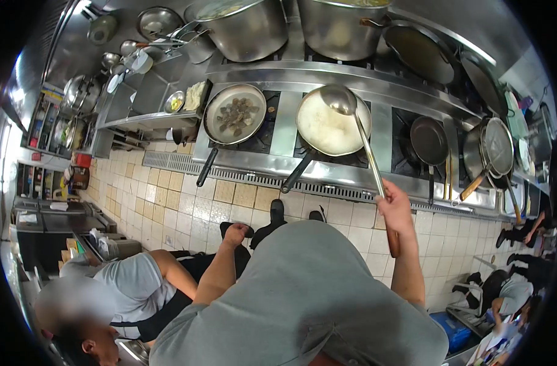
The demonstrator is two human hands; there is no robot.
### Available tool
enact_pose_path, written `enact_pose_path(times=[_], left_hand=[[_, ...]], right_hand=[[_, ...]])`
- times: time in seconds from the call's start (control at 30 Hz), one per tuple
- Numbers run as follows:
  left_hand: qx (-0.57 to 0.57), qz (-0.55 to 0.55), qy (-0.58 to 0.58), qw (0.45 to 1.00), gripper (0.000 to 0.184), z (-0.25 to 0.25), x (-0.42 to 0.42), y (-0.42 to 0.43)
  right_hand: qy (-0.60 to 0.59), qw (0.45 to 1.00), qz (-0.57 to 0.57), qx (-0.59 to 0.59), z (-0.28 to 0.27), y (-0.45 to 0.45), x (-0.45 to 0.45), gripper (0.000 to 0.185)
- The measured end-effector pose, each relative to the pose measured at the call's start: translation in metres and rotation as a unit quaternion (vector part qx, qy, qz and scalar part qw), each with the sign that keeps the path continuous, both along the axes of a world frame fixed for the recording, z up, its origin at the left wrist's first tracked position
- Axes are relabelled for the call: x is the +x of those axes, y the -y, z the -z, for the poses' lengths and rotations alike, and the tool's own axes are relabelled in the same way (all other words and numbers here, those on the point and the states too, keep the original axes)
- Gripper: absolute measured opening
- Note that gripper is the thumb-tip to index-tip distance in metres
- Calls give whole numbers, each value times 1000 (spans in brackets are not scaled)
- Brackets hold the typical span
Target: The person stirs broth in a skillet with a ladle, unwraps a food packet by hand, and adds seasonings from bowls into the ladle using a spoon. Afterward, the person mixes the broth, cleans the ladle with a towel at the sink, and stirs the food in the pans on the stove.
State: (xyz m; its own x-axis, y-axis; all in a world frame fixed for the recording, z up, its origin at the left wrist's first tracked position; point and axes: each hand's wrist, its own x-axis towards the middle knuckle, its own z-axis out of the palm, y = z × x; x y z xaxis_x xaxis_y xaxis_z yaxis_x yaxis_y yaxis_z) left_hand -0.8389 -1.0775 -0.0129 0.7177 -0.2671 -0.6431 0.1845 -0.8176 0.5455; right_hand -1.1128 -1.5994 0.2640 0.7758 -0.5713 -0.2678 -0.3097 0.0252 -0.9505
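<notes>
My right hand point(395, 208) is wrapped round the long handle of a ladle point(371, 152) with a wooden grip end. The ladle's metal bowl hangs over the far side of a frying pan point(299, 116) holding a pale, creamy liquid; I cannot tell if they touch. My left hand point(234, 234) hangs near my body with its fingers curled, and nothing shows in it. To the left on the stove, another frying pan point(209, 128) holds dark, clam-like pieces. Both pan handles point towards me.
Large stockpots point(248, 33) stand along the back, beside a large dark pan point(418, 52). A small black pan point(429, 140) and a strainer point(496, 146) are on the right. Close on my left is a co-worker point(138, 280); other people point(513, 293) are at far right.
</notes>
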Motion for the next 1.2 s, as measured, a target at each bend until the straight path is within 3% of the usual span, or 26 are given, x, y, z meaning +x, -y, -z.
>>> enact_pose_path(times=[0.03,0.07,0.13,0.17,0.2,0.27,0.33,0.47,0.6,0.67,0.77,0.9,0.97,1.0,1.07,1.2], left_hand=[[22,13,10,1000,35,-2,1,-1],[47,28,19,998,35,-6,3,-4],[40,10,25,999,35,9,11,-15],[38,-6,23,999,35,23,17,-23],[37,-22,18,999,35,36,20,-31],[25,19,25,999,35,32,25,-37],[30,-50,-6,998,36,34,37,-42],[20,-72,-54,996,37,18,74,-51],[-1,-115,-65,991,35,4,128,-72],[-39,-149,-47,987,34,14,154,-94],[-43,-189,-66,979,33,-3,181,-124],[14,-135,-107,985,33,-1,212,-180],[3,-132,-89,987,28,1,219,-208],[-2,-131,-80,988,28,-2,223,-218],[13,-131,-96,987,28,-5,234,-233],[41,-138,-123,982,30,-5,253,-253]], right_hand=[[3,940,-16,-341,12,-7,7,48],[8,939,-22,-343,17,-10,5,48],[-47,999,17,7,8,-19,8,47],[-143,989,27,-29,-4,-27,12,49],[-146,988,22,-34,2,-32,14,49],[-106,947,59,-297,23,-42,21,52],[-119,953,53,-272,-2,-60,44,54],[-138,972,20,-187,-22,-96,102,53],[-43,997,-61,-19,-29,-151,191,50],[-47,994,-85,-54,-23,-172,232,44],[-116,963,-113,-217,-14,-198,277,39],[-89,948,-108,-287,13,-212,308,36],[-123,985,-93,-76,6,-224,315,33],[-127,985,-89,-75,3,-228,317,33],[-83,987,-33,136,-2,-233,320,29],[-42,970,22,238,-7,-247,321,28]])
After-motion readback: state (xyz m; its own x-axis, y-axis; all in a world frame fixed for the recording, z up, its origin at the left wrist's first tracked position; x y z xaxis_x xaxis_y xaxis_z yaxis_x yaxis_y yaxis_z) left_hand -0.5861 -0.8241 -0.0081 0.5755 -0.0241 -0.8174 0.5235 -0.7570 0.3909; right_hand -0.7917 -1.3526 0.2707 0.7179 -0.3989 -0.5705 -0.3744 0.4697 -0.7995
